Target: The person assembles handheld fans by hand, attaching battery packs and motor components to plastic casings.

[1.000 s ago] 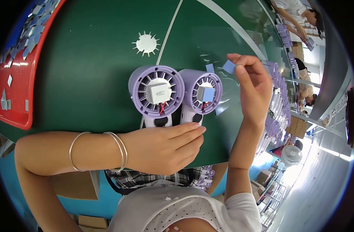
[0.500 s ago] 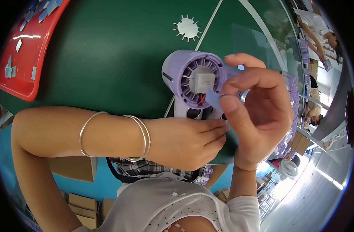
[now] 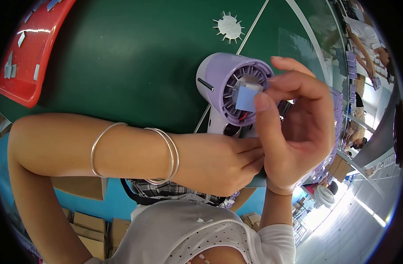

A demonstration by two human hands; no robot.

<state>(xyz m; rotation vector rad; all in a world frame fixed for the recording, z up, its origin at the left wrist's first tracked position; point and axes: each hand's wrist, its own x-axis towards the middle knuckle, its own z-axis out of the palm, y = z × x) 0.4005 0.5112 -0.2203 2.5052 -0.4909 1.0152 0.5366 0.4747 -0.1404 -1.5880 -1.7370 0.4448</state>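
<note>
A lilac handheld fan [image 3: 223, 70] lies on the green table, its round open head turned toward my right hand. Inside the ring of fins, a pale square block on the hub is mostly covered by a small blue square pad [image 3: 246, 99]. My right hand [image 3: 302, 121] pinches the pad's edge between thumb and finger in front of the block. Red wire shows just below it. My left hand [image 3: 223, 163] is closed round the fan's handle below the head; its fingertips are partly hidden behind my right hand.
A silver spiked metal disc [image 3: 229, 27] lies beyond the fan. At the far left, a red tray [image 3: 36, 70] holds several small blue and grey pieces. Many lilac parts [image 3: 338, 110] are massed to the right. A co-worker [image 3: 364, 37] sits at the upper right.
The blue pad has moved from beside the fan's rim to over the hub block, facing flatter. The fan and both hands appear shifted slightly right in the view.
</note>
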